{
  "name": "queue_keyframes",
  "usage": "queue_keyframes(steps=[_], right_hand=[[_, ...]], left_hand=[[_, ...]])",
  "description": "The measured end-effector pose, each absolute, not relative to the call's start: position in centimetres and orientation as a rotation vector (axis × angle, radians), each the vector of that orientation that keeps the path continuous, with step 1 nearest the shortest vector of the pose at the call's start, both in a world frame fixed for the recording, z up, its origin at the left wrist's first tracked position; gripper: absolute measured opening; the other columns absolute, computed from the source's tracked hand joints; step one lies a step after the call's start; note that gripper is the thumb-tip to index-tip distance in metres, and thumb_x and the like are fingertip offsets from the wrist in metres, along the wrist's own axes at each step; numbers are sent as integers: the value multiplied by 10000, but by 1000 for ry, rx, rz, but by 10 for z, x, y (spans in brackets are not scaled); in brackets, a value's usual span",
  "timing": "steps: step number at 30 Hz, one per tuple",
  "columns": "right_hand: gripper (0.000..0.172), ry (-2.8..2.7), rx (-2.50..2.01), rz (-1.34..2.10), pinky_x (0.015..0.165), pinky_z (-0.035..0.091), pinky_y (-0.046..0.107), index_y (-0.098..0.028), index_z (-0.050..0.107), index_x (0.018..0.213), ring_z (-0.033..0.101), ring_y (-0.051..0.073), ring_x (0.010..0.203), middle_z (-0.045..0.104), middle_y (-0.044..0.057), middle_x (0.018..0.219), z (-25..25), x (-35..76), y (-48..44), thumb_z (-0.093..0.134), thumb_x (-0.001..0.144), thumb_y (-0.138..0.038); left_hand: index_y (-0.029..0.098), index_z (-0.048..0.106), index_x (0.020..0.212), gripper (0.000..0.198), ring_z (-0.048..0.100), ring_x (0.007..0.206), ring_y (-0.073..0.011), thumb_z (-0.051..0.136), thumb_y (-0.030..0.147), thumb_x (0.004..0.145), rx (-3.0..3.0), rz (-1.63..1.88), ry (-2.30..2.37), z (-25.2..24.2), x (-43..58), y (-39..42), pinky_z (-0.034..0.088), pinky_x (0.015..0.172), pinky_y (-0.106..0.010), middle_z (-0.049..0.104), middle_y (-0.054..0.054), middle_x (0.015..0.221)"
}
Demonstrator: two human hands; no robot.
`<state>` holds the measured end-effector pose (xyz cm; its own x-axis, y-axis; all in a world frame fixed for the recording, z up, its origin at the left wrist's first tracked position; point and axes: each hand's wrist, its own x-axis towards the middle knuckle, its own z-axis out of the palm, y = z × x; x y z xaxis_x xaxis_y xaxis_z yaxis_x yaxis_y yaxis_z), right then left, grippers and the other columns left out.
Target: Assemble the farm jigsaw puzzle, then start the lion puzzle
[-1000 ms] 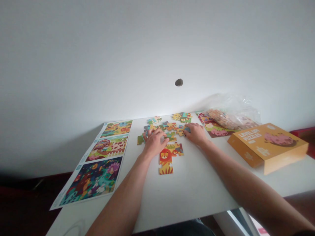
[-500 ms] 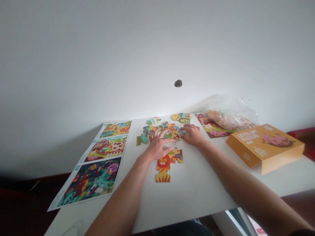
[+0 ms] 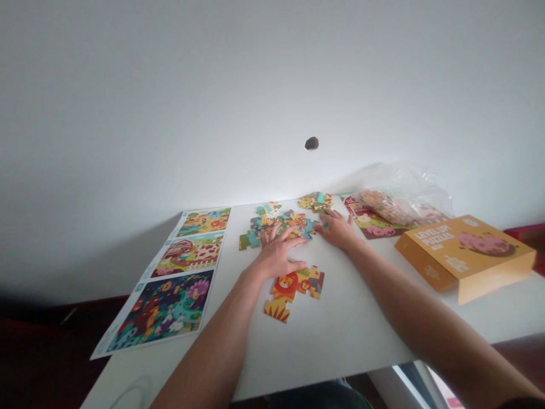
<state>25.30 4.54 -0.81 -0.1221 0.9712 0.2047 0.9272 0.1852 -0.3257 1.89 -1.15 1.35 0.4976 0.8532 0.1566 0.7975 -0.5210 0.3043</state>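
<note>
My left hand (image 3: 279, 253) lies spread over the near side of a pile of loose jigsaw pieces (image 3: 289, 220), its fingers apart. At the pile's right side my right hand (image 3: 336, 228) rests with fingers stretched out, the fingertips at the edge pieces. Just below my left hand is a small joined section of puzzle with a lion (image 3: 284, 286), sitting at a slight tilt on the white table. A few pieces with yellow and teal print (image 3: 315, 201) lie behind the pile, beyond my right hand.
On the left a sheet with three reference pictures (image 3: 164, 309) hangs partly over the table edge. To the right stand an orange puzzle box (image 3: 464, 250) and a clear plastic bag of pieces (image 3: 398, 205) on a farm picture (image 3: 378, 229). A wall with a hole (image 3: 311, 144) rises behind.
The joined lion section has turned clockwise and slid slightly nearer me. My left thumb has spread away from the fingers, and my right hand has shifted slightly. The view has moved a little.
</note>
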Motion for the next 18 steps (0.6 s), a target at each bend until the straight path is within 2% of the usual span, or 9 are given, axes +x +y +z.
queue_keyframes(steps=[5,8,13,16,18], right_hand=[[425,-2245,-1578,243,1073,94,741,-312,593,1294,415,314,1341,502,85,1450,-6,248,38,525,917,-497],[402,-2244,-1540,257,1070,103,739,-312,615,1260,413,313,1339,516,80,1437,-8,248,36,557,896,-474],[315,-2192,-1515,195,1084,146,698,-303,655,1173,429,305,1313,533,64,1402,-9,251,36,601,865,-346],[274,-2169,-1479,126,1089,242,590,-275,686,1090,470,292,1248,549,87,1331,-2,250,30,622,853,-395],[329,-2192,-1428,97,1058,308,526,-257,685,1073,482,290,1206,541,109,1290,5,248,24,637,833,-477]], left_hand=[[377,614,1279,727,181,1434,-429,766,644,620,2539,441,1487,12,21,-11,90,1146,-662,374,-64,1524],[388,608,1286,728,194,1430,-443,787,607,615,2550,461,1446,14,17,-12,111,1127,-693,354,-63,1538],[439,712,1102,483,109,1473,-407,824,345,642,2625,438,1226,20,12,-15,111,1158,-636,243,66,1597],[386,770,904,252,75,1483,-385,815,351,659,2603,439,1221,20,12,-15,87,1171,-611,263,86,1585],[340,769,795,144,83,1481,-377,812,370,661,2594,451,1244,19,13,-15,86,1175,-601,303,79,1567]])
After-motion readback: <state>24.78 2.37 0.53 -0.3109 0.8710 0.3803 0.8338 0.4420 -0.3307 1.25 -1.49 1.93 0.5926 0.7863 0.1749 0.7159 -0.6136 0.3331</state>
